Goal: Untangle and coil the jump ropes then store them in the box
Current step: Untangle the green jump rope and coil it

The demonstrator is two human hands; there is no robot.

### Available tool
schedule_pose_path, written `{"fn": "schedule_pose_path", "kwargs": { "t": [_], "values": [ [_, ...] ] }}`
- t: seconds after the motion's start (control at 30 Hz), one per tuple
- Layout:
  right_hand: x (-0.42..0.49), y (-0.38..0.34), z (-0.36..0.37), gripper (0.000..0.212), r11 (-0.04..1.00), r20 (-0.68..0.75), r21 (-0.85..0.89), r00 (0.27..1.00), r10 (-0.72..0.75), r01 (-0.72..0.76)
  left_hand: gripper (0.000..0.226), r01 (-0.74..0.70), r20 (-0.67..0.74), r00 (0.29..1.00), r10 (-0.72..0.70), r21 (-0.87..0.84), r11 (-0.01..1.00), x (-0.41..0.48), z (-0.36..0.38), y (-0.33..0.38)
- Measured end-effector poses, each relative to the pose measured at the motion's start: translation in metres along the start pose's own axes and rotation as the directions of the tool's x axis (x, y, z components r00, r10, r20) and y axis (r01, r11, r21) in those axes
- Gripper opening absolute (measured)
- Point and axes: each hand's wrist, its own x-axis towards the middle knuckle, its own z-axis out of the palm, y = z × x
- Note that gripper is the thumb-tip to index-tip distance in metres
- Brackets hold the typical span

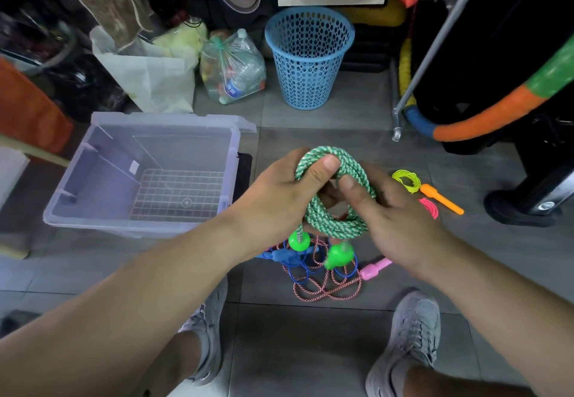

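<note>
Now, at the left, the box (136, 228) stands open on the floor (310, 334), with nothing in it that I can see, probably set near so that a finished coil goes in with a short reach. The left grip (279, 191) holds the green rope (335, 225) at the top of its coil, the thumb pressed over the strands and the fingers curled behind, which I think keeps the loops from springing apart. The coil hangs in the air between both grips, to the right of the box and above the floor. Its two green handles (299, 240) dangle under it, so the ends seem not yet tucked. Below them a tangle (323, 294) of red-white and blue ropes, with a pink handle (374, 267), lies on the floor, not yet sorted. The right grip (394, 219) closes on the right side of the coil, thumb on the front of the strands; the other fingers are hidden behind it. It probably steadies the loops for the last turn. Further right, a yellow rope (407, 180) with an orange handle (441, 199) lies bundled near a small pink cord (430, 207), both apart from the tangle.
</note>
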Motion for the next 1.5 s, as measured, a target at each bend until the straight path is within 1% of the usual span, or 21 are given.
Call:
{"fn": "schedule_pose_path", "kwargs": {
  "t": [0.07,0.1,0.17,0.2,0.3,0.4,0.5,0.57,0.63,0.77,0.83,0.9,0.93,1.0,1.1,1.2,1.23,1.3,1.37,1.43,1.5],
  "values": [
    [-0.002,-0.002,0.001,0.028,0.997,-0.018,0.068,1.000,0.026,-0.025,0.031,0.025,0.004,1.000,-0.025,0.058,0.998,0.000,-0.002,0.000],
    [-0.001,-0.002,0.000,0.027,0.998,-0.038,0.067,0.999,0.010,-0.008,0.030,0.024,0.006,1.000,-0.024,0.117,0.993,0.001,-0.004,0.000],
    [0.001,0.002,-0.001,0.029,1.000,-0.113,-0.014,0.994,-0.003,0.001,0.034,0.000,0.060,0.998,-0.015,0.239,0.971,0.003,-0.008,-0.003],
    [0.002,0.004,-0.004,0.029,0.999,-0.167,-0.034,0.986,0.008,-0.014,0.038,0.012,0.094,0.995,-0.037,0.257,0.966,0.003,-0.010,-0.005],
    [0.006,0.007,-0.014,0.029,0.996,-0.291,-0.091,0.957,-0.004,-0.024,0.044,0.152,0.117,0.974,-0.194,0.298,0.942,0.004,-0.017,-0.011],
    [0.006,0.009,-0.023,0.030,0.983,-0.323,-0.180,0.946,-0.022,-0.039,0.022,0.175,0.114,0.956,-0.272,0.522,0.835,0.005,-0.024,-0.017],
    [0.006,0.011,-0.029,0.026,0.964,-0.315,-0.259,0.949,-0.032,-0.054,0.020,0.187,0.047,0.949,-0.311,0.713,0.676,0.006,-0.031,-0.020],
    [0.006,0.013,-0.032,0.026,0.955,-0.339,-0.292,0.940,-0.046,-0.059,0.013,0.183,0.004,0.958,-0.287,0.761,0.622,0.006,-0.034,-0.021],
    [0.008,0.016,-0.035,0.030,0.938,-0.375,-0.340,0.924,-0.070,-0.067,0.011,0.177,-0.026,0.969,-0.247,0.767,0.617,0.005,-0.036,-0.022],
    [0.008,0.022,-0.031,0.037,0.890,-0.335,-0.441,0.941,-0.041,-0.119,0.025,0.218,-0.116,0.975,-0.190,0.672,0.708,0.009,-0.036,-0.024],
    [0.007,0.024,-0.027,0.041,0.863,-0.314,-0.488,0.949,-0.035,-0.130,0.033,0.247,-0.161,0.969,-0.189,0.549,0.799,0.010,-0.033,-0.021],
    [0.006,0.026,-0.026,0.041,0.836,-0.282,-0.534,0.959,-0.036,-0.126,0.037,0.274,-0.197,0.954,-0.227,0.255,0.927,0.010,-0.029,-0.013],
    [0.005,0.027,-0.026,0.040,0.823,-0.263,-0.555,0.964,-0.033,-0.123,0.038,0.270,-0.214,0.945,-0.249,0.077,0.960,0.010,-0.027,-0.008],
    [0.007,0.030,-0.027,0.037,0.814,-0.253,-0.566,0.967,-0.019,-0.132,0.038,0.241,-0.276,0.916,-0.291,-0.202,0.949,0.012,-0.023,0.001],
    [0.011,0.035,-0.030,0.036,0.851,-0.289,-0.495,0.957,0.028,-0.174,0.027,0.179,-0.347,0.875,-0.338,-0.417,0.891,0.014,-0.022,0.008],
    [0.013,0.040,-0.029,0.028,0.844,-0.277,-0.501,0.959,0.053,-0.191,0.008,0.133,-0.383,0.861,-0.335,-0.466,0.875,0.016,-0.025,0.007],
    [0.014,0.042,-0.028,0.025,0.854,-0.279,-0.482,0.958,0.062,-0.195,0.008,0.117,-0.405,0.859,-0.313,-0.440,0.890,0.016,-0.025,0.006],
    [0.016,0.042,-0.025,0.022,0.910,-0.285,-0.351,0.951,0.122,-0.222,0.015,0.086,-0.432,0.868,-0.244,-0.354,0.931,0.016,-0.024,0.004],
    [0.019,0.041,-0.022,0.022,0.939,-0.291,-0.207,0.934,0.208,-0.274,0.020,0.066,-0.402,0.899,-0.172,-0.265,0.962,0.014,-0.021,0.004],
    [0.020,0.042,-0.023,0.023,0.939,-0.303,-0.156,0.920,0.248,-0.305,0.021,0.056,-0.359,0.926,-0.114,-0.168,0.984,0.012,-0.020,0.003],
    [0.021,0.043,-0.025,0.021,0.931,-0.335,-0.164,0.906,0.257,-0.325,0.019,0.050,-0.342,0.936,-0.083,-0.104,0.993,0.012,-0.022,0.002]
  ]
}}
